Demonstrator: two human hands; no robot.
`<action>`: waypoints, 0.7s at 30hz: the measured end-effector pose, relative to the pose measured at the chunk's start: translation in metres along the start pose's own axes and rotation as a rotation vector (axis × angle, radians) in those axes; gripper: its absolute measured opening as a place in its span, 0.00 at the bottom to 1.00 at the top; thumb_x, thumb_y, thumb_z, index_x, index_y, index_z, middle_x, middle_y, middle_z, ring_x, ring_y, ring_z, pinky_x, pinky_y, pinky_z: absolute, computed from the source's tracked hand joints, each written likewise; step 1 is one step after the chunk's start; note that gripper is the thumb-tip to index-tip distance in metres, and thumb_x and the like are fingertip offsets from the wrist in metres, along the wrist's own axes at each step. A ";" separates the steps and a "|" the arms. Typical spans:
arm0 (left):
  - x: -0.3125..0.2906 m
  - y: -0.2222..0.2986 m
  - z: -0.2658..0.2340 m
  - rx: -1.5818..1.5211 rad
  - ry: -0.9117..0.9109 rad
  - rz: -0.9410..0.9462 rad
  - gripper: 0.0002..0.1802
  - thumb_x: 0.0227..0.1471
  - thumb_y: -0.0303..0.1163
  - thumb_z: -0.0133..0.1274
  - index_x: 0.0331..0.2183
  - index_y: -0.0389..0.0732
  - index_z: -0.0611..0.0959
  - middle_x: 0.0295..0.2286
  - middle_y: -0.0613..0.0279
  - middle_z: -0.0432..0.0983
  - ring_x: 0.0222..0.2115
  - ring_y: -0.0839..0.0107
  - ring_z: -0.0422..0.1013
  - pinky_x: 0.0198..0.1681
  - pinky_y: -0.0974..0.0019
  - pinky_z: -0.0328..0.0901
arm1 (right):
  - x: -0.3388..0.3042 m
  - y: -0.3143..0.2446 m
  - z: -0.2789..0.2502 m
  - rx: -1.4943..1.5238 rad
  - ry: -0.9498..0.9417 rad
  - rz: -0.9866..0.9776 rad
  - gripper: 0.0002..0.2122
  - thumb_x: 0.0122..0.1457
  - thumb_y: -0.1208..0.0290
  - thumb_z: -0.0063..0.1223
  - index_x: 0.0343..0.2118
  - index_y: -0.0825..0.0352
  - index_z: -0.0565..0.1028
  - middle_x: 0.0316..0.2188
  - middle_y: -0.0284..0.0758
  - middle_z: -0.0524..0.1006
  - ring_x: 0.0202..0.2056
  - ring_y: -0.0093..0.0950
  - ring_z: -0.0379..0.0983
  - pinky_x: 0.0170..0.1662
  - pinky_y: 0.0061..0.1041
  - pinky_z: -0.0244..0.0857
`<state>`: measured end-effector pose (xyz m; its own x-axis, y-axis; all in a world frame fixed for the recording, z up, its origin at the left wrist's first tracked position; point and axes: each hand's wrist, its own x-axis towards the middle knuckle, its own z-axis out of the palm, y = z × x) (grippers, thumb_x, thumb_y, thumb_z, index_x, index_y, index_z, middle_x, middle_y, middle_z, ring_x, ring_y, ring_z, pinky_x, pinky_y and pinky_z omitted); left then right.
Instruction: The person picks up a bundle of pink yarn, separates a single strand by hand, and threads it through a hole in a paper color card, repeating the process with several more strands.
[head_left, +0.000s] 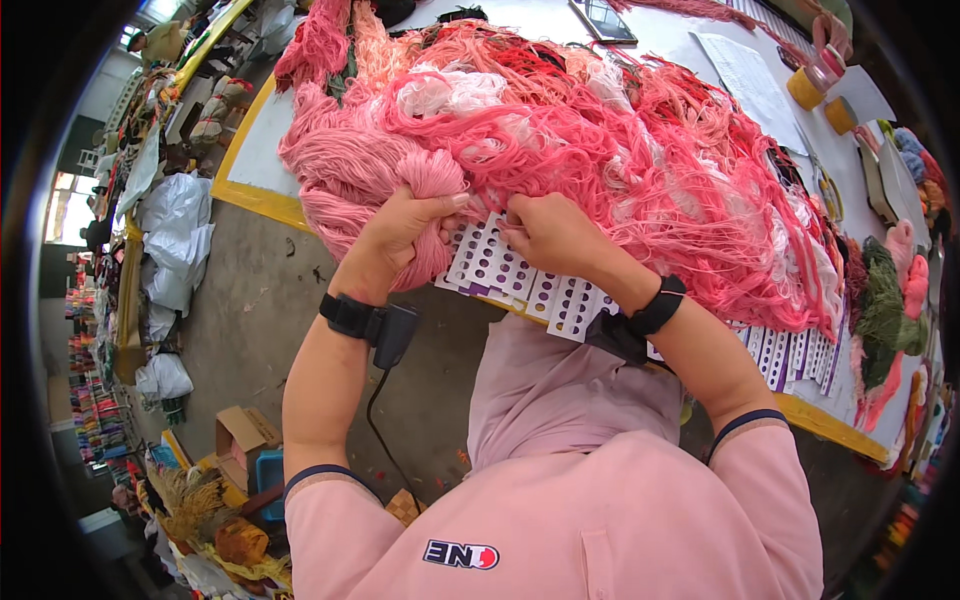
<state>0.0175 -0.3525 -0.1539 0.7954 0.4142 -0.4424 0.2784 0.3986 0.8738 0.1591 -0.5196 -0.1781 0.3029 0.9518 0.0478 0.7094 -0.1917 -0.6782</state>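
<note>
A thick skein of dusty-pink thread (355,185) lies at the left end of the table, bunched at its right side. My left hand (402,228) is closed around that bunch. Just to the right, my right hand (556,234) is closed in a pinch above a white card strip (484,258) with rows of punched holes. What its fingertips hold, if anything, is too small to tell. Several such strips lie along the table's near edge, partly under the thread. Beyond both hands spreads a large tangled heap of pink, white and red thread (640,165).
The white table has a yellow taped edge (262,203). Scissors (828,190), paper sheets (745,85) and a dark tablet-like device (603,20) lie on it. Another person's hand (830,35) shows at far right. White plastic bags (178,240) and a cardboard box (243,440) stand left.
</note>
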 end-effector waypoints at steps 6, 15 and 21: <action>-0.001 0.002 0.002 0.039 -0.071 -0.014 0.07 0.51 0.25 0.59 0.35 0.39 0.80 0.26 0.67 0.76 0.22 0.80 0.68 0.24 0.75 0.63 | 0.000 0.001 0.001 -0.006 -0.005 -0.012 0.10 0.55 0.67 0.55 0.28 0.71 0.75 0.24 0.48 0.77 0.29 0.46 0.75 0.34 0.41 0.67; -0.004 0.006 -0.002 -0.154 -0.143 -0.075 0.08 0.51 0.26 0.58 0.34 0.33 0.80 0.28 0.63 0.78 0.22 0.80 0.68 0.26 0.77 0.64 | -0.006 -0.008 0.001 -0.067 -0.078 0.055 0.11 0.56 0.64 0.51 0.33 0.68 0.75 0.26 0.48 0.77 0.33 0.48 0.75 0.38 0.45 0.68; -0.010 -0.004 0.010 0.238 -0.300 0.032 0.07 0.54 0.30 0.56 0.33 0.35 0.81 0.27 0.66 0.76 0.23 0.80 0.68 0.28 0.74 0.65 | 0.004 0.010 -0.011 0.322 -0.265 -0.097 0.10 0.60 0.67 0.48 0.31 0.69 0.75 0.19 0.38 0.75 0.24 0.30 0.76 0.30 0.34 0.69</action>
<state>0.0132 -0.3666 -0.1512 0.9182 0.1514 -0.3660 0.3399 0.1735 0.9243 0.1742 -0.5201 -0.1770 0.0405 0.9984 -0.0390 0.4789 -0.0537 -0.8762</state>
